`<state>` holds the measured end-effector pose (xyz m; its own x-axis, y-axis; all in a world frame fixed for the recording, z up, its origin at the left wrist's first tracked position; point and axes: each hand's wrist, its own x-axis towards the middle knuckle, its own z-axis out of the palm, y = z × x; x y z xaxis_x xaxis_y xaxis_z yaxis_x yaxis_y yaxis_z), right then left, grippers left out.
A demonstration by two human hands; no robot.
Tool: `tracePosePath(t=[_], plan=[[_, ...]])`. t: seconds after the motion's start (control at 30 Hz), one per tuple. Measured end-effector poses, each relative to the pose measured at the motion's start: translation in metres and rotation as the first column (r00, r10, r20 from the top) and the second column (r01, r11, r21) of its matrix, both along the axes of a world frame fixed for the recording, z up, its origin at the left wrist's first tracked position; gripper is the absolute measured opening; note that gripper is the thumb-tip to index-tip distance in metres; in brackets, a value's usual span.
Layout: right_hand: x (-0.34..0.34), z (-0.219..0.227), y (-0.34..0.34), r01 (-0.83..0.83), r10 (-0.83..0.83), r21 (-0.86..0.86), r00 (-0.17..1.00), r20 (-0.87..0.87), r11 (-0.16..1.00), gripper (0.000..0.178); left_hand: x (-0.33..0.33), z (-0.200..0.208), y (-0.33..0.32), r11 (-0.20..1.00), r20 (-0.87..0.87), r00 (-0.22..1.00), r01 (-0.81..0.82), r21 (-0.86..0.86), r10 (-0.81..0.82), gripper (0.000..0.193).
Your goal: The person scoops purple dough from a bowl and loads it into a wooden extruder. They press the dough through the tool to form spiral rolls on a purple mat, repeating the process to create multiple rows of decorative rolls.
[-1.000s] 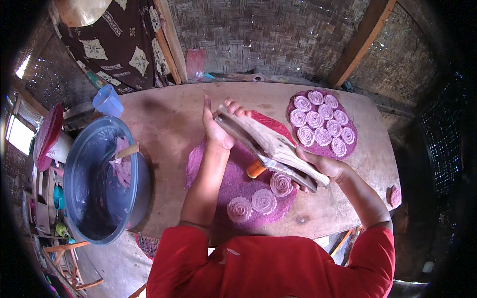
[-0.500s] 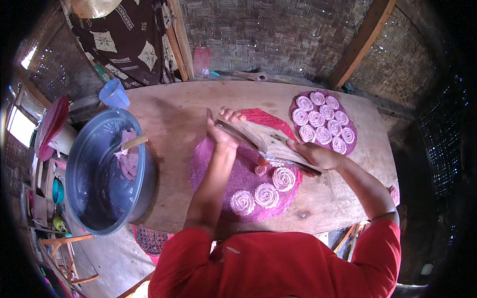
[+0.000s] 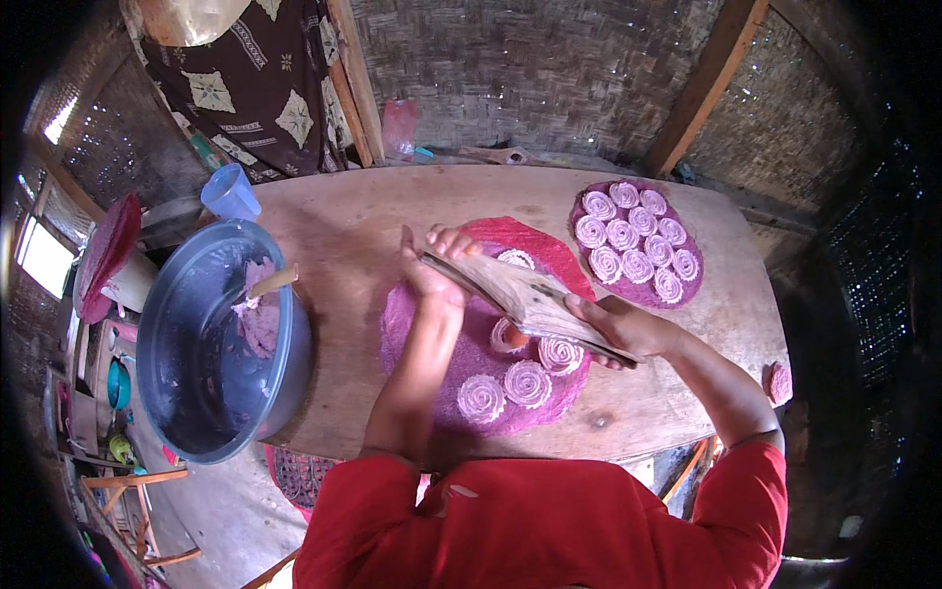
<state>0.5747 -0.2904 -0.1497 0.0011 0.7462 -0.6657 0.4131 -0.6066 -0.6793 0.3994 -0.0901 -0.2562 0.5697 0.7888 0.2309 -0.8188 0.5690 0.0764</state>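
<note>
Both hands hold a flat wooden press (image 3: 530,299) over a round purple mat (image 3: 432,363) on the counter (image 3: 343,236). The left hand (image 3: 432,270) grips its far end, fingers (image 3: 451,240) curled over the edge; the right hand (image 3: 623,329) clasps the near end. Pale purple spiral rolls (image 3: 528,383) lie on the mat just below the right fingers. Beyond them a second mat (image 3: 638,245) is full of spirals. Well left of the left fingers sits a dark basin (image 3: 206,383) with purple dough (image 3: 257,314).

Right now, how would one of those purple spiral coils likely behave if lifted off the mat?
Each spiral coil looks like soft piped dough, so it would probably sag or break apart. It lies flat on the purple mat, unlikely to roll, and may stick.
</note>
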Motion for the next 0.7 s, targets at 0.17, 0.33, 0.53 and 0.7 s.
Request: tracePosePath(t=[0.17, 0.33, 0.53, 0.7], plan=[[0.01, 0.0, 0.0, -0.004, -0.023, 0.152, 0.983, 0.179, 0.988, 0.067, 0.019, -0.01, 0.004, 0.992, 0.116, 0.992, 0.061, -0.113, -0.048, 0.05], [0.0, -0.014, 0.01, -0.026, -0.015, 0.271, 0.989, 0.149, 0.962, 0.07, 0.004, -0.005, 0.033, 0.996, 0.094, 0.992, 0.085, -0.011, -0.083, 0.053], [-0.004, -0.036, 0.009, 0.005, 0.003, 0.203, 0.999, -0.038, 0.979, 0.074, -0.021, -0.018, 0.017, 0.993, -0.266, 0.962, -0.023, 0.117, 0.053, 0.054], [-0.001, -0.052, 0.002, 0.117, -0.079, 0.225, 0.982, -0.17, 0.967, 0.071, -0.044, -0.051, -0.028, 0.867, -0.888, 0.248, 0.23, 0.441, 0.386, 0.085]])
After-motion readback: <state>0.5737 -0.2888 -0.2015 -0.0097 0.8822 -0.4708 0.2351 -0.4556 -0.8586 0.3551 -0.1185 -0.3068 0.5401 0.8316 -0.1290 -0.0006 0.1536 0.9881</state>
